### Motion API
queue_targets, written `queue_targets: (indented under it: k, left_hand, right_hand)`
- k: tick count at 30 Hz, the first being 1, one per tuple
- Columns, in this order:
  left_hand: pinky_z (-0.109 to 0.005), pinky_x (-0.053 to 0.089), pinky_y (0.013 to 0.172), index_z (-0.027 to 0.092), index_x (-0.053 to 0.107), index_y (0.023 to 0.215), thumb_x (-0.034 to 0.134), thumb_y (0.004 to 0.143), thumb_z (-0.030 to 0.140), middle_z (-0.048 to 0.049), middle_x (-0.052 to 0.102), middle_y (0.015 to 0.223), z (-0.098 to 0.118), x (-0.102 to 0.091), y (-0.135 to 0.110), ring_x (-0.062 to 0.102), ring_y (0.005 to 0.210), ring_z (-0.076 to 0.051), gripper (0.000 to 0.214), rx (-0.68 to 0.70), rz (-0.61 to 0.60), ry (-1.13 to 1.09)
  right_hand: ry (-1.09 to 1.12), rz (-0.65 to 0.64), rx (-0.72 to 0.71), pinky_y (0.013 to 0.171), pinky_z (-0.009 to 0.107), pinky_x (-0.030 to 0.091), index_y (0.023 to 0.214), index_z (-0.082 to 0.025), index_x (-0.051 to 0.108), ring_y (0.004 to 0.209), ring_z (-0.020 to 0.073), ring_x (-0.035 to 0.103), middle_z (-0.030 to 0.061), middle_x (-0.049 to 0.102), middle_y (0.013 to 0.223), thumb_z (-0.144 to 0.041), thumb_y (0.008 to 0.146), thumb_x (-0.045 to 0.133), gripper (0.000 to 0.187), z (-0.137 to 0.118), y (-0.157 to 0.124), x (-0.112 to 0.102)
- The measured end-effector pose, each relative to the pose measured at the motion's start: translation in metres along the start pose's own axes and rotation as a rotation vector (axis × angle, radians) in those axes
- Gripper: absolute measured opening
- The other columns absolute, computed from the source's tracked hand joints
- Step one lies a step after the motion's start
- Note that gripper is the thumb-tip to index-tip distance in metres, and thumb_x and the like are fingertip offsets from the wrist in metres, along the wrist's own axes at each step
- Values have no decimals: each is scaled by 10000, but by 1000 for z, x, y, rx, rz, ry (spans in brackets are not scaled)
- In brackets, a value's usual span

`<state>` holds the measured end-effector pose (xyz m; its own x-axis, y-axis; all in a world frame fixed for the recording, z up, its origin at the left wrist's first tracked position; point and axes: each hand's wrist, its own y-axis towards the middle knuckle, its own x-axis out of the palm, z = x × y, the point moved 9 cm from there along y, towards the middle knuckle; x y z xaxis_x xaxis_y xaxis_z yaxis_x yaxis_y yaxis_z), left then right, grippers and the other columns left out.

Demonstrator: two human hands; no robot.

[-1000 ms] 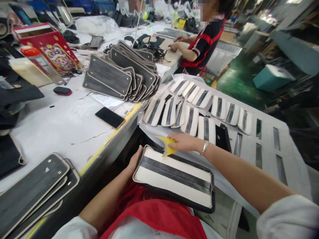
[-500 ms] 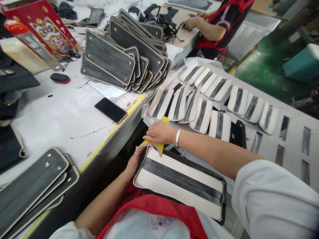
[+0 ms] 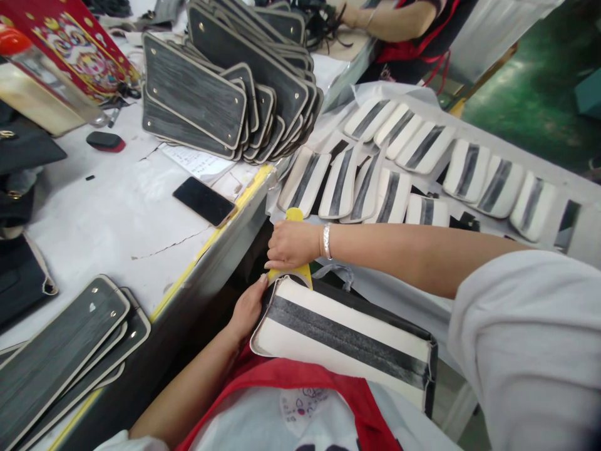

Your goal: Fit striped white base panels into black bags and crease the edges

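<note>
On my lap lies a long white panel (image 3: 345, 341) with a dark stripe down its middle and a black rim. My left hand (image 3: 247, 307) grips its left end, fingers curled round the edge. My right hand (image 3: 290, 245) is closed on a yellow scraper (image 3: 295, 215) and presses its blade against the panel's upper left corner. A silver bracelet sits on my right wrist.
A row of similar white striped panels (image 3: 399, 181) lies on a plastic-covered rack ahead. Dark grey panels are stacked on the table (image 3: 117, 225) at the back (image 3: 225, 100) and front left (image 3: 56, 351). A black phone (image 3: 203, 200) lies near the table's yellow edge. Another person's arm (image 3: 394, 19) works beyond.
My right hand has moved left with the yellow scraper, from the panel's upper edge to its left corner. The view has tilted down and closer.
</note>
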<state>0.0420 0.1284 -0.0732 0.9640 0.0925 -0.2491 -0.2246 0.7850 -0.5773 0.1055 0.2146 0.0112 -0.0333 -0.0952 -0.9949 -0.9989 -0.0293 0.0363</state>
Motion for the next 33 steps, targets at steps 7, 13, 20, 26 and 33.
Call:
queue_targets:
  k: [7,13,20,26,33]
  left_hand:
    - [-310,424,962,164,687,959,392,891,415,-45,703,1008,20,14,-12,593,1037,-249,393,108,-114,44]
    - [-291,417,968,196,627,1133,387,889,484,-37,677,1084,18,23,-10,582,1068,-236,447,190,-254,-46]
    - [-268,354,1032,190,620,1156,364,893,481,-38,635,1183,26,22,-6,542,1139,-222,468,282,-276,11]
    - [-286,322,1065,152,602,1186,376,881,502,-61,612,1223,25,19,-2,480,1221,-229,516,302,-255,46]
    - [-306,271,1103,158,591,1211,446,851,488,-65,561,1299,20,9,0,390,1305,-241,509,262,-215,121]
  right_hand:
    - [18,-32,-45,692,337,284,759,-155,686,660,166,574,90,682,732,-433,957,241,561,-5,-1,2]
    - [12,-41,-18,699,339,287,764,-154,687,669,162,581,87,689,744,-420,956,257,541,-6,-1,-1]
    - [24,-33,76,684,347,287,771,-151,690,675,182,596,93,690,760,-429,957,248,554,-3,-7,3]
    - [83,-70,190,672,338,292,828,-145,684,693,180,604,100,694,808,-419,965,230,547,0,-17,12]
    - [143,-151,268,655,317,332,844,-170,699,754,197,629,88,706,837,-428,965,227,551,0,-18,16]
